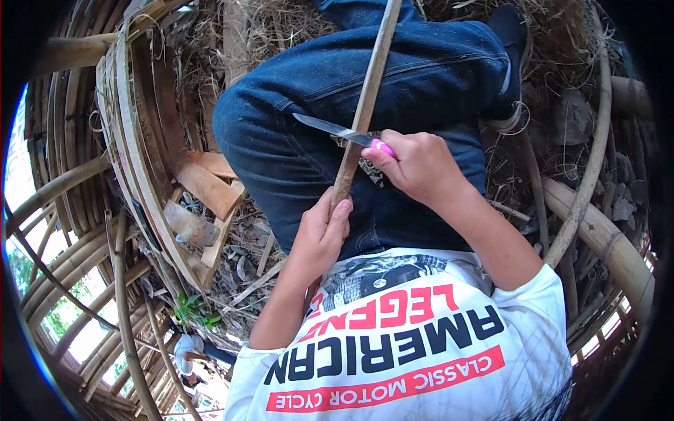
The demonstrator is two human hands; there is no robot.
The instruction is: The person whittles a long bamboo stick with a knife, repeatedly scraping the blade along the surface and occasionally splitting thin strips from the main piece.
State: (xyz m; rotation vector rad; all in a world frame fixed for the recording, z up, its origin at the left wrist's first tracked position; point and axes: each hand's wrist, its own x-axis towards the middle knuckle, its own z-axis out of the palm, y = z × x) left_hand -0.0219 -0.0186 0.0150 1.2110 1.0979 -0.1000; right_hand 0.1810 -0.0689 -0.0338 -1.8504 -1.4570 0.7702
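Note:
My left hand (324,235) is wrapped round the near end of a long, narrow wooden strip (368,95), which slants up and away over my lap. In my right hand (425,165) is a knife (330,127) with a pink handle, its fingers closed round the grip. The blade points to the left and crosses the strip a little beyond my left hand. Beneath the strip are my legs in dark blue jeans (281,133), one knee bent out to the left.
Long split strips (130,154) stand curved at the left, beside short wood offcuts (210,189). Fibrous shavings (281,24) cover the ground. Thick bamboo poles (604,242) run along the right. At lower left, a person (189,354) shows beyond a bamboo lattice (77,281).

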